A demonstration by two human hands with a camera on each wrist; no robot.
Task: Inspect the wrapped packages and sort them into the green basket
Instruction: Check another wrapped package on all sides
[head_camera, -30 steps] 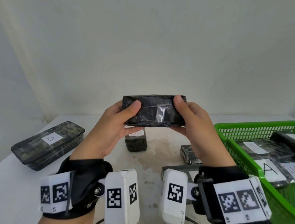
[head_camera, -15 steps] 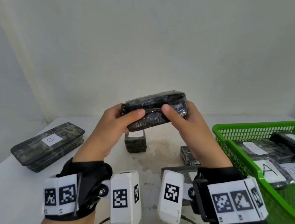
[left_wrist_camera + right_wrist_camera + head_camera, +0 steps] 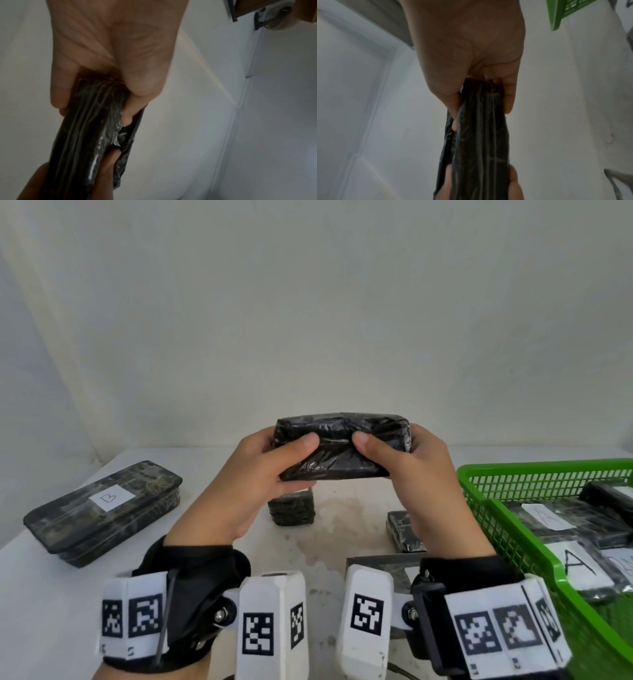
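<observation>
Left hand (image 3: 253,484) and right hand (image 3: 424,474): each grips one end of a black wrapped package (image 3: 342,446), thumbs on its near face, held level above the white table (image 3: 41,594). Green basket (image 3: 486,508): at right, holding packages labelled A (image 3: 579,566). Long package labelled B (image 3: 102,508): far left on table. Small package (image 3: 291,510): beneath the held one.

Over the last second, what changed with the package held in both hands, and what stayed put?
The black wrapped package was turned in the hands: the face with a shiny tape patch no longer shows. Both thumbs slid toward its middle. The left hand and right hand kept gripping it throughout, above the table. The package labelled B, the small packages and the green basket stayed.
</observation>
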